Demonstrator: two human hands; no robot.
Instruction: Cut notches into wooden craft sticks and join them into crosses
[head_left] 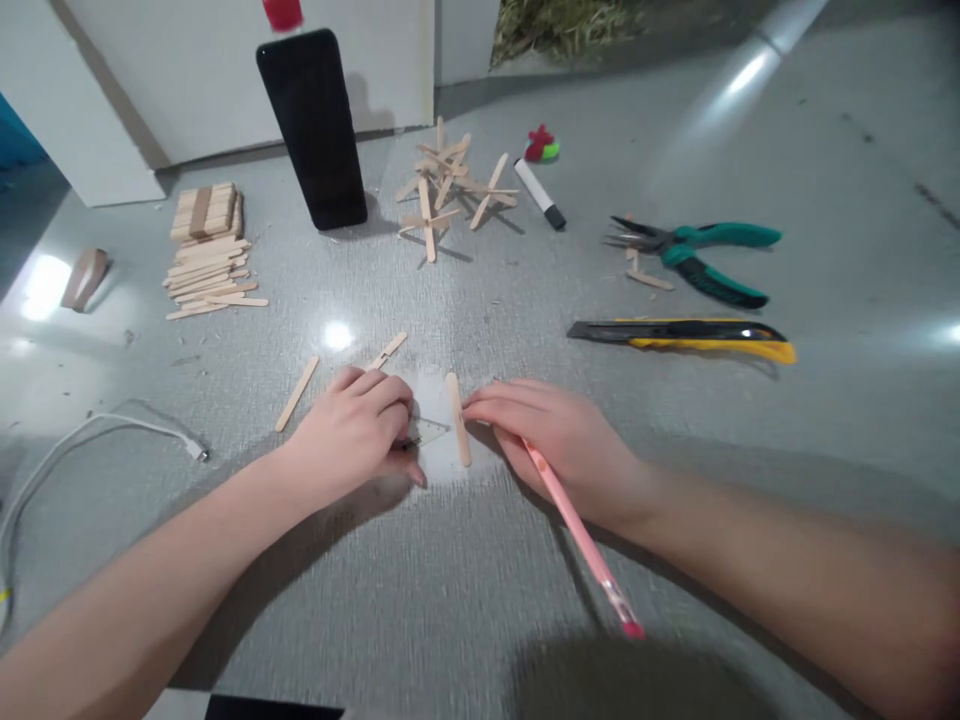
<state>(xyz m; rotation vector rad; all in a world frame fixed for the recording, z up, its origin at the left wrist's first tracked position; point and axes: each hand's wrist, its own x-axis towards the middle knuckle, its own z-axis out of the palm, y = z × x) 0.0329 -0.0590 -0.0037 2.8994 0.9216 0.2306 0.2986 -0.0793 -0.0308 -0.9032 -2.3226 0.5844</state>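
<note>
Prolly marking the mid-frame stick point(459, 420): right hand point(555, 432) grips pencil point(574, 522), left hand point(361, 425) at ruler point(430, 431), hold unclear; steady alignment needed next.

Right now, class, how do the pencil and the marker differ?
The pencil is pink; the marker is white with a dark end. The pencil is held in the right hand; the marker lies on the grey surface. Both are slim and straight.
</note>
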